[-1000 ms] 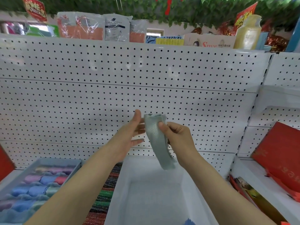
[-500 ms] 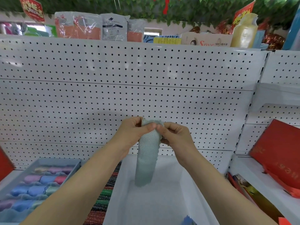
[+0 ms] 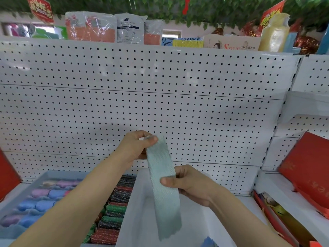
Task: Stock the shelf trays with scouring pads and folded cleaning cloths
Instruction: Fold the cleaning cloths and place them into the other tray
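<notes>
A pale green waffle-textured cleaning cloth [image 3: 162,182] hangs as a long folded strip above a white shelf tray [image 3: 132,207]. My left hand [image 3: 136,148] pinches its top end between thumb and fingers. Lower down, my right hand [image 3: 188,184] pinches the strip's middle with the thumb on its front face. The cloth's bottom end dangles inside the tray. A bit of blue cloth [image 3: 209,242] shows at the tray's near edge. Left of the tray stand rows of red, green and black scouring pads [image 3: 114,211].
A grey tray of pastel blue, pink and purple cloths [image 3: 39,198] sits at the far left. White pegboard [image 3: 160,107] backs the shelf. Red boxes [image 3: 306,168] lean at the right. Packaged goods [image 3: 92,27] line the top shelf.
Both hands were together at the cloth's top. Now my right hand has slid down to the strip's middle, while my left hand keeps the top end. The cloth hangs longer.
</notes>
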